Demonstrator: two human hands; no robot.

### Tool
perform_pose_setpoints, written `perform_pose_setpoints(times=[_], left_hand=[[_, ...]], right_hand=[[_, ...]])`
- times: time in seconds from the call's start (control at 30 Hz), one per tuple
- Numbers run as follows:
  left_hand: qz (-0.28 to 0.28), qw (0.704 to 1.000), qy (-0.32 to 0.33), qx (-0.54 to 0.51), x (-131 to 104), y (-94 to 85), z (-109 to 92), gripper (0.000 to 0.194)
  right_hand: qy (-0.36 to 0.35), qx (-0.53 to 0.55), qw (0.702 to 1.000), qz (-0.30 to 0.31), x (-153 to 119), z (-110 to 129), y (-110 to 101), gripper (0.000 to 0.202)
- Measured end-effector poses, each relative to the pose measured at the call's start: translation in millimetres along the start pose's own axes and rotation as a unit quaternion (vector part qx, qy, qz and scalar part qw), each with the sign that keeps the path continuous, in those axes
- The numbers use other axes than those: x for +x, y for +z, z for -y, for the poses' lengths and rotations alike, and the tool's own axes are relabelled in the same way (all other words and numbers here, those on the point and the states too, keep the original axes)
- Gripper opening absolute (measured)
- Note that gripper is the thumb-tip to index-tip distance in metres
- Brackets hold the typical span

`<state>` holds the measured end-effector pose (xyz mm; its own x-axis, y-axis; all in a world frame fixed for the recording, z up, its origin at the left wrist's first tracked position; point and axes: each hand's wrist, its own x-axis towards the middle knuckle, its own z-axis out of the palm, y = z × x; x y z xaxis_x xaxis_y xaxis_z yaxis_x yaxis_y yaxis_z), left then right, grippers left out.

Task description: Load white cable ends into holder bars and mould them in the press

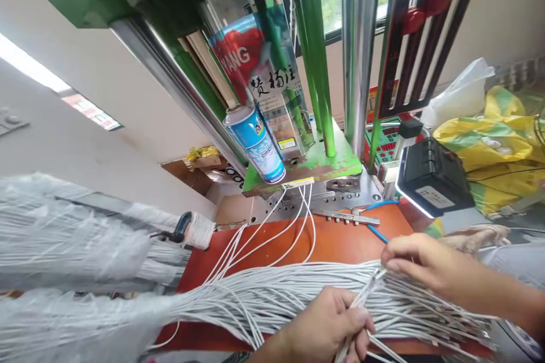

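Note:
A thick bundle of white cables (272, 289) lies across the orange-red bench top (340, 235), its ends fanned out at the right. My left hand (336, 323) is closed around several of these cables at the front of the bundle. My right hand (413, 261) pinches near the tips of those cables, just above and to the right of my left hand. The exact end under my right fingertips is partly hidden. A few white cables (313, 227) loop from the bundle up to the front edge of the green machine plate (340, 161).
Behind the bench stands a green press with steel columns (361, 57). A blue and white spray can (255, 144) stands on its plate. Blue-handled pliers (377, 232) lie on the bench; a black lamp box (434, 176) is at right. Plastic-wrapped cable bundles (76, 238) lie left.

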<state>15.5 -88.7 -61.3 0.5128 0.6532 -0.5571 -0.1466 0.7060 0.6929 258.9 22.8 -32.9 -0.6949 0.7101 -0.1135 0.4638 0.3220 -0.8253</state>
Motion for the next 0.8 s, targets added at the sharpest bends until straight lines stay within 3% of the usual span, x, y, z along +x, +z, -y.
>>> perform_pose_setpoints(times=[0.1, 0.23, 0.33, 0.37, 0.43, 0.5, 0.6, 0.7, 0.8], left_hand=[[0.026, 0.999, 0.021, -0.033, 6, 2.4, -3, 0.051], [0.054, 0.996, 0.037, -0.060, 24, 10.7, -13, 0.056], [0.006, 0.996, 0.060, -0.060, 34, 8.2, -34, 0.056], [-0.018, 0.995, 0.074, -0.060, 36, 4.1, -43, 0.055], [-0.059, 0.993, 0.091, -0.056, 38, -8.2, -59, 0.052], [-0.087, 0.991, 0.094, -0.041, 40, -22.1, -69, 0.053], [-0.137, 0.984, 0.114, -0.010, 47, -37.0, -70, 0.061], [-0.179, 0.974, 0.141, 0.019, 55, -42.4, -64, 0.067], [-0.194, 0.970, 0.124, 0.075, 59, -44.7, -61, 0.066]], right_hand=[[0.001, 0.065, 0.997, 0.049, 16, 13, -3, 0.034], [0.022, 0.135, 0.987, -0.088, 32, 29, 17, 0.046], [0.005, 0.143, 0.985, -0.098, 43, 22, 30, 0.052], [-0.013, 0.121, 0.987, -0.107, 48, 15, 31, 0.051], [-0.045, 0.001, 0.981, -0.187, 58, -4, 27, 0.046], [-0.055, -0.167, 0.951, -0.256, 69, -26, 22, 0.039], [-0.032, -0.321, 0.916, -0.238, 76, -48, 19, 0.034], [-0.035, -0.346, 0.908, -0.235, 70, -51, 28, 0.032], [-0.051, -0.297, 0.924, -0.235, 54, -45, 43, 0.027]])
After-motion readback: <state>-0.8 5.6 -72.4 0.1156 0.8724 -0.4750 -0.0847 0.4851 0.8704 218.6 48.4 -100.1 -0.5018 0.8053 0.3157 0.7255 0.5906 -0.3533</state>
